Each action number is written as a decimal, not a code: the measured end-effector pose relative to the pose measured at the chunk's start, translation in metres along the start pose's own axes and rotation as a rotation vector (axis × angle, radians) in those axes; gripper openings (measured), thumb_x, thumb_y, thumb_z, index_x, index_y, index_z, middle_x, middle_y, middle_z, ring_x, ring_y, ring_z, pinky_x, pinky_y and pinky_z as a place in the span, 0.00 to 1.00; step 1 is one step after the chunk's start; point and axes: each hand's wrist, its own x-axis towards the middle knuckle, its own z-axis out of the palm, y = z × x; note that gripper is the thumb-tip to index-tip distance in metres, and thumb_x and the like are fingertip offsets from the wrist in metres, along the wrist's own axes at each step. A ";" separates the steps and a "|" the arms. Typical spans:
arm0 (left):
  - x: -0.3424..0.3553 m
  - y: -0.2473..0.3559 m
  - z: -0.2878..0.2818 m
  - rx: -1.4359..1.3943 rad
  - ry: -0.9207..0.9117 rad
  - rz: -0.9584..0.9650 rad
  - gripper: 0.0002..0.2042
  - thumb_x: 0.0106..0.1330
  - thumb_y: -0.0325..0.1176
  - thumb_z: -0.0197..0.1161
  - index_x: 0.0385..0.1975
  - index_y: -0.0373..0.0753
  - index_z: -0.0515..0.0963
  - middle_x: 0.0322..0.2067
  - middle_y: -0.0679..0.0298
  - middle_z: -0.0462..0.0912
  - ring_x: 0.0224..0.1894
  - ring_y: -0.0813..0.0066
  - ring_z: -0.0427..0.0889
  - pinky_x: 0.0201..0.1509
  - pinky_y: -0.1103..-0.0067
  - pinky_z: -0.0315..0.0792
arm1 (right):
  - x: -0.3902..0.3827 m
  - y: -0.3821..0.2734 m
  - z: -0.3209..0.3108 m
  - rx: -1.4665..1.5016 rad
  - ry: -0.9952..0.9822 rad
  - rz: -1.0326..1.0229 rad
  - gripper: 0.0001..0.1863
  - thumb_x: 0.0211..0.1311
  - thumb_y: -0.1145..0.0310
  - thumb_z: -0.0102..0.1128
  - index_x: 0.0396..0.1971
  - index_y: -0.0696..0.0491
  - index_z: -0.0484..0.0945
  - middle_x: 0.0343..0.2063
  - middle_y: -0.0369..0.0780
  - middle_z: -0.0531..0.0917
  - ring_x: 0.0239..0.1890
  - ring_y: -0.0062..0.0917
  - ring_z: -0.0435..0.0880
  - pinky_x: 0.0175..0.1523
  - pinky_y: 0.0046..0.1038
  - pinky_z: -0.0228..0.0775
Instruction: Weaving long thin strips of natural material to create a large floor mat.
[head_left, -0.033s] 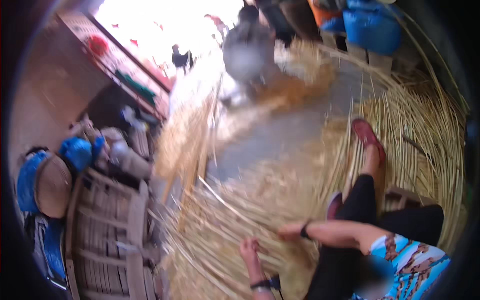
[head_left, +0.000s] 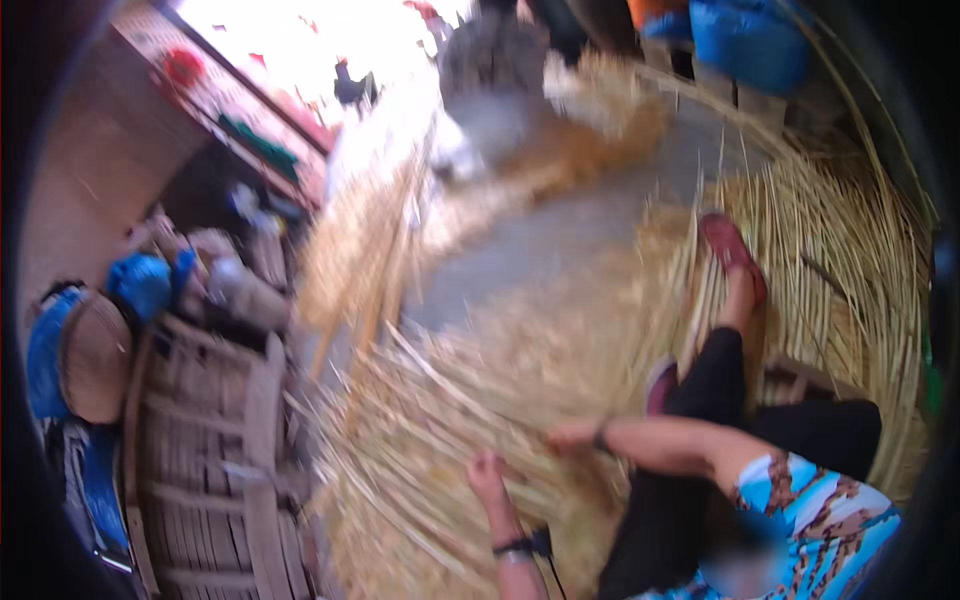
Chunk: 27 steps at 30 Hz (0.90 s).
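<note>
Over a layer of pale straw-like stalks [head_left: 420, 400], my left hand [head_left: 487, 473] has its fingers curled closed. What it grips, if anything, I cannot make out. A dark band circles that wrist, with a small black device and cord beside it. Just to the right, my right hand [head_left: 573, 437] reaches in over the same stalks, at the end of an arm with a black wristband and a blue, white and brown patterned sleeve [head_left: 800, 500]. Motion smears its fingers. The stalks between and beyond both hands lie loosely, pointing mostly to the upper left.
A slatted wooden frame [head_left: 262, 440] stands at the left, near blue and tan bundles [head_left: 95, 360]. My legs in black stretch over stalks, with a red shoe [head_left: 725, 243]. More long stalks [head_left: 840, 270] spread at the right. A blurred person [head_left: 495, 75] is at the far side, by bright light.
The whole view has shifted slightly, so things sit a little further left and up. Both hands keep nearly the same place over the stalks.
</note>
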 end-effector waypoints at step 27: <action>-0.159 -0.039 0.069 0.927 -0.615 0.895 0.26 0.58 0.32 0.58 0.59 0.39 0.68 0.61 0.63 0.71 0.65 0.65 0.66 0.63 0.68 0.55 | -0.061 -0.170 -0.111 -0.004 0.361 0.103 0.12 0.65 0.68 0.51 0.42 0.59 0.79 0.22 0.38 0.83 0.26 0.21 0.81 0.33 0.26 0.74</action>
